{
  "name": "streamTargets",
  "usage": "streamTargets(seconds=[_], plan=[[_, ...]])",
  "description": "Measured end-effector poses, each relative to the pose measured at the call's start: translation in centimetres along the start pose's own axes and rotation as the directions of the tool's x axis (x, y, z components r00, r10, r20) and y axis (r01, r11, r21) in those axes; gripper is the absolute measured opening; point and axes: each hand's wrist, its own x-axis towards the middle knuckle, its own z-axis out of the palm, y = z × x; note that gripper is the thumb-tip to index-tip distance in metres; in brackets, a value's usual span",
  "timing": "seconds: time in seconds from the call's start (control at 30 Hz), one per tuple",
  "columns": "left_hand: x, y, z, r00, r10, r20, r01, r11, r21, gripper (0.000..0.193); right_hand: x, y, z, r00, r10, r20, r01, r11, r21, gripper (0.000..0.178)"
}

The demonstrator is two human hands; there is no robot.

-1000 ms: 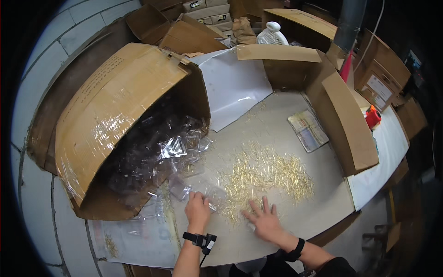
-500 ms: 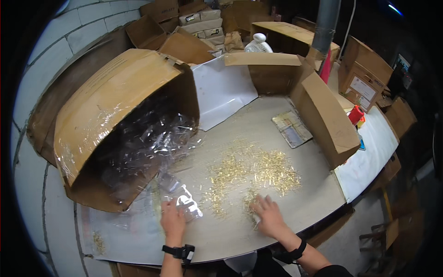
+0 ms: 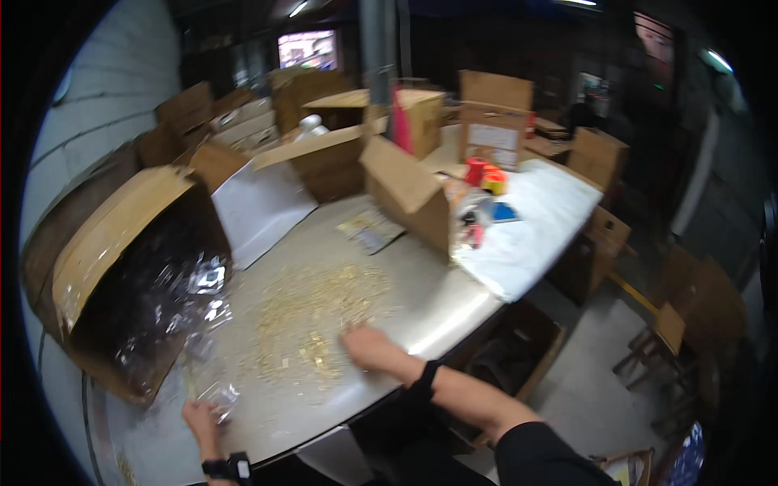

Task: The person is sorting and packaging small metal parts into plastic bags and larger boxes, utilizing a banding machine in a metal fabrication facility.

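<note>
My left hand (image 3: 201,424) is at the lower left of the table, its fingers closed on the edge of a small clear plastic bag (image 3: 224,400). Many small gold-coloured metal pieces (image 3: 316,292) lie scattered in a loose patch on the grey tabletop (image 3: 421,312). At the right edge of this patch is my right hand (image 3: 369,347), low over the table with its fingers curled in. The picture is blurred there, and what the fingers hold, if anything, is hidden.
A large cardboard box (image 3: 121,211) on its side, at left, spills clear plastic bags (image 3: 174,300). Open box flaps (image 3: 405,174) wall off the far side. A flat plastic-wrapped packet (image 3: 371,230) lies near them. Red and yellow tape rolls (image 3: 486,174) stand on a white-covered surface (image 3: 539,215).
The view has swung to the right, so the table appears further left. My right hand's fingers, spread over the gold pieces before, are now curled in. My left hand remains by the plastic bag.
</note>
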Motion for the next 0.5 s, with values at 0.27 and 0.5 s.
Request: streamTargets(seconds=[0.27, 0.5], plan=[[-17.4, 4.2, 0.0, 0.987, 0.019, 0.159, 0.016, 0.977, -0.213, 0.031, -15.3, -7.8, 1.4, 0.915, 0.155, -0.373, 0.182, 0.667, 0.722, 0.041], [-31.5, 8.6, 0.5, 0.889, -0.048, 0.456, 0.213, 0.924, -0.319, 0.016, -21.0, -15.0, 5.7, 0.919, 0.024, -0.395, 0.317, 0.551, 0.772, 0.023]])
